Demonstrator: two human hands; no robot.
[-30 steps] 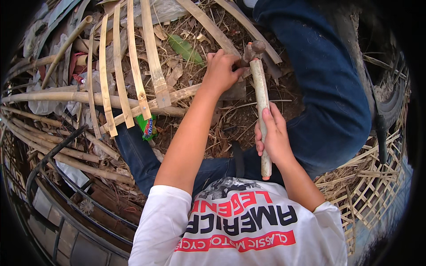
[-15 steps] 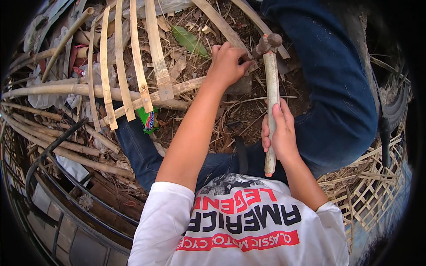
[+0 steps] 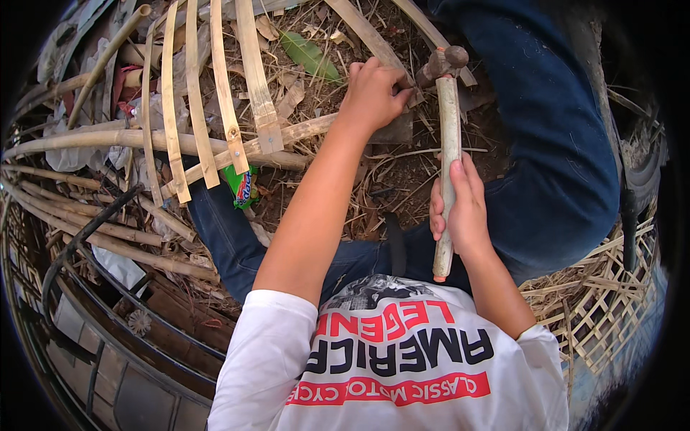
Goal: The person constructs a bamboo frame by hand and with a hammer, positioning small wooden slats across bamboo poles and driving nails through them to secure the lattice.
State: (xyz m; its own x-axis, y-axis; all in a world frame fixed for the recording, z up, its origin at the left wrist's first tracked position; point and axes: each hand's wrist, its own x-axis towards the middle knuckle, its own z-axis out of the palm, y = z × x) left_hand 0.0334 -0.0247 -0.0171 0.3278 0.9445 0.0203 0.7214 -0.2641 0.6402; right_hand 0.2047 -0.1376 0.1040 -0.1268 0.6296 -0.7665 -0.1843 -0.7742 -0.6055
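Observation:
My right hand (image 3: 463, 208) is wrapped round the pale wooden handle of a hammer (image 3: 448, 144). Its rusty rounded head points away from me, just right of my left hand (image 3: 370, 97). The left fingers are pinched together over the near end of a flat bamboo slat (image 3: 370, 39); whatever sits between the fingertips is hidden. Under that wrist a bamboo crosspiece (image 3: 305, 129) runs off to the left. Several thinner bamboo strips (image 3: 224, 86) lie across it side by side, and small nail heads show at some of their ends.
My bent legs in blue jeans (image 3: 560, 144) frame the work. A green wrapper (image 3: 241, 188) lies by the strips, with a green leaf (image 3: 309, 56) beyond. Bamboo poles (image 3: 108, 140) and a black metal frame (image 3: 93, 230) fill the left; woven bamboo lattice (image 3: 611, 302) lies right.
The hammer and my right hand have shifted slightly right and away from me. My left hand stays at the slat's end with its fingers still pinched. The view has moved a little.

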